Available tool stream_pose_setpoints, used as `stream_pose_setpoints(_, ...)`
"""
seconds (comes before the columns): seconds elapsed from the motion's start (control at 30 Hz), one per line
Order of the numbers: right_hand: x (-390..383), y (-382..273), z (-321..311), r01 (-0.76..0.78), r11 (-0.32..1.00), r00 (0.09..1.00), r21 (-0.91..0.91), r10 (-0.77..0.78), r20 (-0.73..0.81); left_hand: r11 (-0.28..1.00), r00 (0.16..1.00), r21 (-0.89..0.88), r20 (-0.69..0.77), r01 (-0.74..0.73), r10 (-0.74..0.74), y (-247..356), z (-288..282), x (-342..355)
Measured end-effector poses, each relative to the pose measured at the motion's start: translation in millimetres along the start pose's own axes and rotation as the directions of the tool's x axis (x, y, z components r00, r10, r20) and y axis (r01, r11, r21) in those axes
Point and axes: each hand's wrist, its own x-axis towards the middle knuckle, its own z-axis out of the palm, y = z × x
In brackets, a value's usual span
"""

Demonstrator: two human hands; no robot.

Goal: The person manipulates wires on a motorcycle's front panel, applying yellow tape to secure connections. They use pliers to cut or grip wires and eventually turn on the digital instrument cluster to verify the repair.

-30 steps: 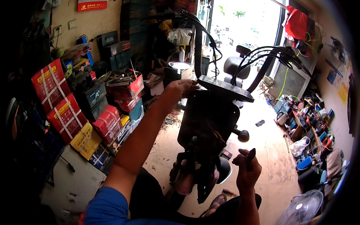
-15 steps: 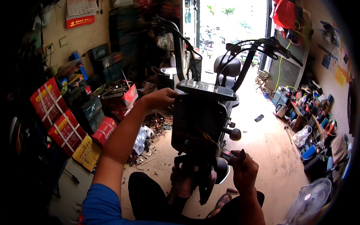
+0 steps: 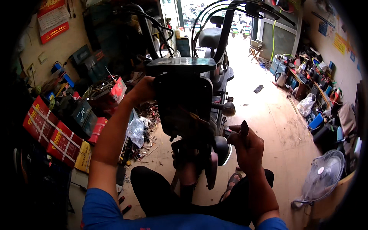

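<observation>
An electric scooter's front end stands upright between my knees, with a black front panel (image 3: pixel 184 103) facing me and a flat dark shelf-like top (image 3: pixel 182 66) above it. My left hand (image 3: pixel 145 89) grips the panel's left edge just below that top; its fingertips are hidden behind the edge. Some thin wires hang in the shadowed middle of the panel. To the right of the scooter, my right hand (image 3: pixel 248 145) is closed round a dark-handled tool (image 3: pixel 244 128), whose rounded end sticks up above the fist. The tool's other end cannot be made out.
Handlebars with cables (image 3: pixel 226 32) rise behind the panel, and a round lamp (image 3: pixel 228 109) juts out at right. Red strapped cartons (image 3: pixel 63 143) and scattered parts line the left. A fan (image 3: pixel 322 172) and piled tools stand at right. A small dark object (image 3: pixel 258 89) lies on the floor.
The whole view has shifted, and the scooter's top now looks level instead of slanted. My left hand remains at the panel's left edge. My right hand still holds the dark-handled tool beside the scooter.
</observation>
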Motion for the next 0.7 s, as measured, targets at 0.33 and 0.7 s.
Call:
stream_pose_setpoints(0.33, 2.1, -2.3, -10.0, -0.079, 0.997, 0.997, 0.005, 0.079, 0.0, 0.773, 0.902, -0.471, 0.151, 0.425, -0.404, -2.1, -16.2, 5.1)
stream_pose_setpoints(0.7, 9.3, -0.6, -12.3, -0.117, 0.991, 0.991, -0.059, 0.12, 0.058, 0.667, 0.953, -0.687, 0.14, 0.289, -0.269, -49.0, -7.5, -8.3)
